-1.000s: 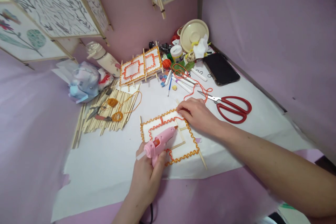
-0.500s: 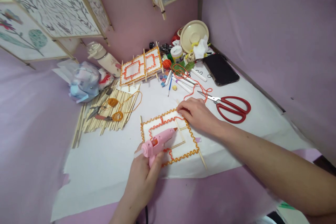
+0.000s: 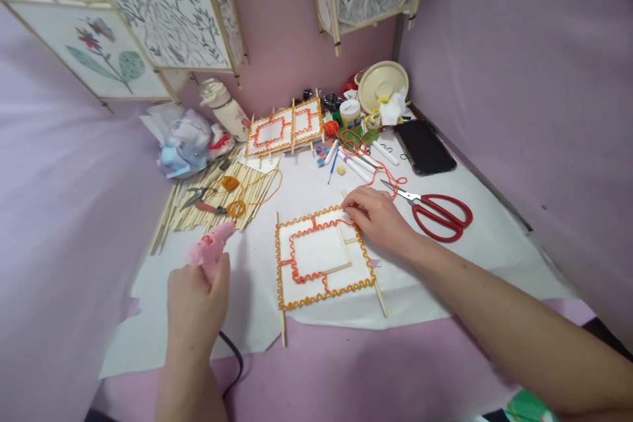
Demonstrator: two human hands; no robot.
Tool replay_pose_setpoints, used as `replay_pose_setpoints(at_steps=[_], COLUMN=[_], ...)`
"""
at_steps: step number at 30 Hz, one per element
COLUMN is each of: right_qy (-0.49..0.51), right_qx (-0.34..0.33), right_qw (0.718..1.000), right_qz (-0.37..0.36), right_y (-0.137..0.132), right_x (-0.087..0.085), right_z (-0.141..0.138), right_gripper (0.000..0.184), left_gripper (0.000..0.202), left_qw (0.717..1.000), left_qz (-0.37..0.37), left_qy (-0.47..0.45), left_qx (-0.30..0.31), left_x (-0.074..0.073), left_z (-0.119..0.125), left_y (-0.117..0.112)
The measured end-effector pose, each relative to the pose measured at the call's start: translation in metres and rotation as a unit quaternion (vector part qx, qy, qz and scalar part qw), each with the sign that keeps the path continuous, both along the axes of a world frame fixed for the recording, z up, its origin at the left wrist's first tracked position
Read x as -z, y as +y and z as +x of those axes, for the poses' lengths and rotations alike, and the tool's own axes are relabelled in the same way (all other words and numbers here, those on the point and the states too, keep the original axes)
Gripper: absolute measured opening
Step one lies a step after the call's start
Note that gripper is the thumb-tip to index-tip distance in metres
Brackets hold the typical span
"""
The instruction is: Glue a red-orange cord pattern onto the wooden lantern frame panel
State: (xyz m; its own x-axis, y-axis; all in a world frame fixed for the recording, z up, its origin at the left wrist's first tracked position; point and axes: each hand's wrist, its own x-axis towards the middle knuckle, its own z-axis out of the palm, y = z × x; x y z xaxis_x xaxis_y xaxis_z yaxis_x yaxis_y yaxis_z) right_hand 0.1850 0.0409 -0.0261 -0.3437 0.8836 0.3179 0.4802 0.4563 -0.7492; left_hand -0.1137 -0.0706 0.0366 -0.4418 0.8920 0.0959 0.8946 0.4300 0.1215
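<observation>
My left hand (image 3: 198,297) is wrapped around a pink hot glue gun (image 3: 210,247), held left of the panel, its nozzle facing up and right. A square panel (image 3: 316,247) with a wooden stick frame lies flat on the white sheet. Wavy mustard yarn (image 3: 368,264) borders it, and wavy red-orange yarn (image 3: 293,250) follows part of the inner square. Bare sticks (image 3: 345,244) show on that square's right side. At the panel's far right corner, my right hand (image 3: 378,217) has its fingers closed where the red-orange strand passes beneath them; the fingertips are partly hidden.
Red-handled scissors (image 3: 440,214) and a phone (image 3: 425,147) lie to the right. Behind are markers (image 3: 353,165), a finished-looking yarn panel (image 3: 284,128) and a bottle (image 3: 225,109). Wooden sticks (image 3: 198,211) with pliers (image 3: 202,201) are at left. Picture lanterns (image 3: 173,13) hang above.
My left hand has drawn the glue gun away from the panel, to the left. My right hand stays at the panel's far right corner. The camera view has shifted slightly.
</observation>
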Motion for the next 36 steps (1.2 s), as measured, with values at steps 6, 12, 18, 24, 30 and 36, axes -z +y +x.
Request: replay_pose_setpoints(at_steps=[6, 12, 18, 24, 30, 36], right_qy=[0.02, 0.019, 0.006, 0.004, 0.032, 0.093], right_qx=[0.002, 0.0, -0.015, -0.027, -0.033, -0.1], right_qw=[0.999, 0.999, 0.999, 0.998, 0.998, 0.99], right_qz=[0.029, 0.046, 0.048, 0.055, 0.051, 0.017], right_y=[-0.004, -0.006, -0.01, -0.013, -0.017, -0.018], right_x=[-0.01, -0.014, -0.013, -0.017, -0.025, -0.033], right_z=[0.002, 0.005, 0.004, 0.004, 0.005, 0.006], right_gripper=[0.013, 0.012, 0.014, 0.014, 0.013, 0.012], left_gripper=[0.055, 0.058, 0.053, 0.055, 0.05, 0.037], left_qw=[0.978, 0.971, 0.987, 0.986, 0.991, 0.806], left_qz=[-0.093, -0.088, -0.065, -0.064, 0.109, 0.011], left_qy=[0.171, 0.198, 0.13, 0.124, -0.048, -0.569], left_qx=[-0.074, -0.098, -0.07, -0.089, 0.056, 0.162], left_x=[0.026, 0.033, 0.043, 0.035, -0.002, -0.01], left_z=[-0.018, -0.004, 0.005, -0.01, 0.03, 0.131], left_y=[-0.017, -0.023, -0.022, -0.021, -0.002, 0.032])
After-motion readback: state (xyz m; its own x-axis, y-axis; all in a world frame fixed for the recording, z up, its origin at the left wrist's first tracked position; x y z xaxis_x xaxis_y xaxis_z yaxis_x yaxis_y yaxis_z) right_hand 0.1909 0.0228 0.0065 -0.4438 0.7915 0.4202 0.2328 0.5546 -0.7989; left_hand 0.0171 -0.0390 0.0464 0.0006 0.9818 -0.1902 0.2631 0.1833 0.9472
